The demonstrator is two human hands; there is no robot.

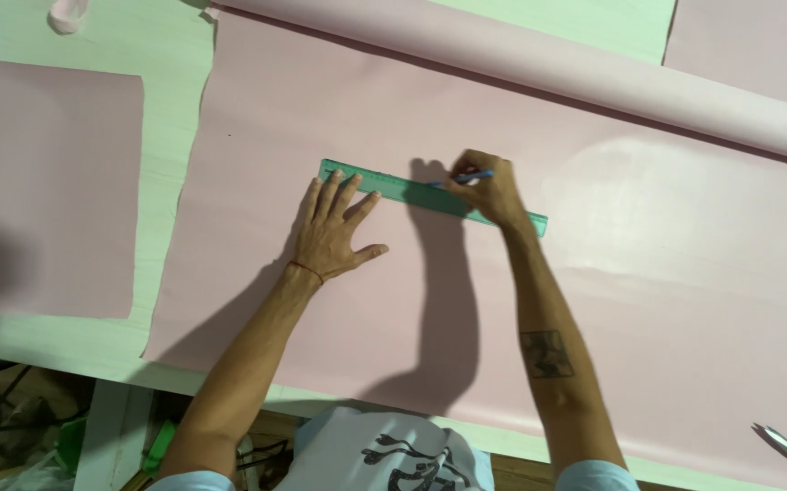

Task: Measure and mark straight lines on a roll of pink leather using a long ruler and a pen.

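We are pressing our spread left hand (331, 233) flat on the long, thin green plastic ruler (393, 187), likely light and slippery on the wide, limp pink sheet (648, 273), while our right hand (484, 189) is pinching a slim blue pen (466, 178) along its upper edge, with open room all around.

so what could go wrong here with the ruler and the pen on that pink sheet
1. The left hand presses only one end of the green ruler; the far end could pivot and skew the line.
2. The right hand runs the blue pen close to its own fingers, which may nudge the ruler.
3. The pink sheet could shift on the table.
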